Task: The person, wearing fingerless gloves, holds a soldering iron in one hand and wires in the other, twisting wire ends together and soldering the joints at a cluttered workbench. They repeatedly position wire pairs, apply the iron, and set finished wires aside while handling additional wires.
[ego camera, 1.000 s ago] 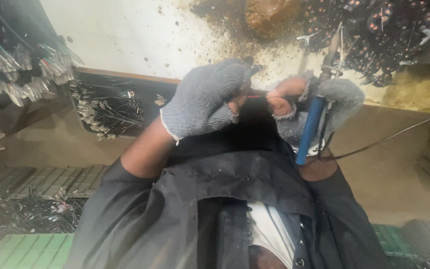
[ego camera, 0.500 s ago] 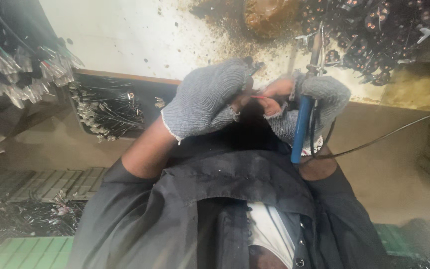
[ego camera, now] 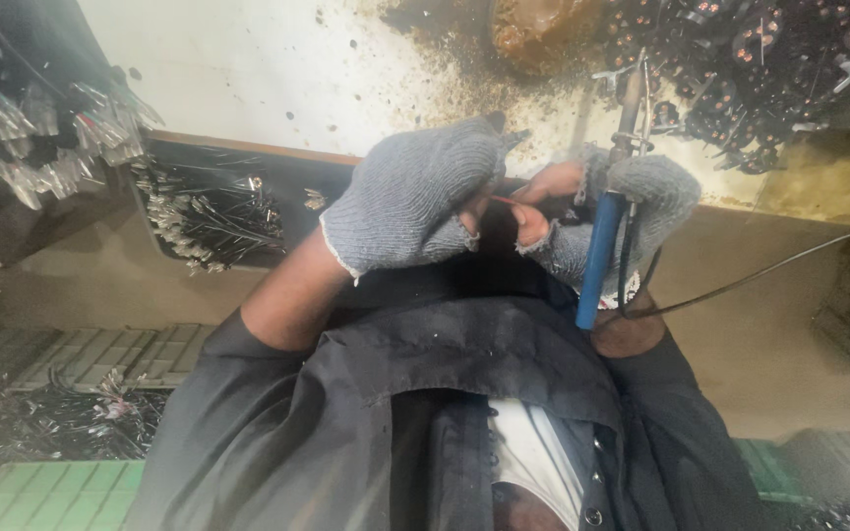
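Note:
Both my hands wear grey fingerless gloves and are raised close together above my dark jacket. My left hand (ego camera: 415, 197) pinches a thin red wire (ego camera: 510, 203) between its fingertips. My right hand (ego camera: 622, 211) grips a soldering iron with a blue handle (ego camera: 597, 256), its metal tip (ego camera: 632, 88) pointing away from me over the stained bench. The bare fingertips of my right hand also touch the red wire. The wire's far end is hidden between the fingers.
A white, brown-stained bench top (ego camera: 277, 69) lies ahead, with a brown lump (ego camera: 533, 25) and a pile of dark small parts (ego camera: 759, 69). A dark tray of cut wire pieces (ego camera: 199, 216) sits left. The iron's black cable (ego camera: 769, 270) runs right. Green crates (ego camera: 41, 492) lie below.
My right hand has shifted slightly left toward my left hand, and the soldering iron now stands more upright. The left hand has stayed almost still.

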The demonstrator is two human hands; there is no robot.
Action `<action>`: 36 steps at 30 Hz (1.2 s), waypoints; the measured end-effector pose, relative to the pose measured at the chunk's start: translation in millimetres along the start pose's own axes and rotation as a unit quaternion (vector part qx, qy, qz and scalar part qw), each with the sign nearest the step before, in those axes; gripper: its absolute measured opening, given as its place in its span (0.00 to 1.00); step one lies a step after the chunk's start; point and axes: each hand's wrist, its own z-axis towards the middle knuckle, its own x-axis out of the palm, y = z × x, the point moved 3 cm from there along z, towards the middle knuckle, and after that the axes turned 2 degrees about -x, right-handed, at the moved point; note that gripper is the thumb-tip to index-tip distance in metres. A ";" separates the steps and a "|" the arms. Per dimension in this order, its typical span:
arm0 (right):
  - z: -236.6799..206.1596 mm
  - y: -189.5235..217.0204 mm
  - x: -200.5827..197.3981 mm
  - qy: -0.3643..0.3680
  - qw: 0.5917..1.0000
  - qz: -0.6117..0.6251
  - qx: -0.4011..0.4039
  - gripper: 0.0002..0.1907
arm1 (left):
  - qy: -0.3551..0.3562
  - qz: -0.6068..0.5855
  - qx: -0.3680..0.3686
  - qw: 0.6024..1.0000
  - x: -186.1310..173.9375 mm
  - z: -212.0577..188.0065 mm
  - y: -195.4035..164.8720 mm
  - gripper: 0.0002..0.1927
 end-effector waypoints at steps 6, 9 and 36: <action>-0.9 -1.2 1.9 0.010 1.000 -0.006 0.000 0.14 | 0.045 0.014 -0.037 0.998 4.0 4.6 3.5 0.13; 0.6 -2.8 1.7 0.006 1.000 -0.009 -0.009 0.13 | 0.047 0.039 -0.046 0.997 6.5 4.5 4.6 0.12; 16.6 23.7 -3.8 -0.173 0.940 -0.209 -0.206 0.06 | -0.167 0.011 -0.133 0.977 -43.1 59.5 28.9 0.08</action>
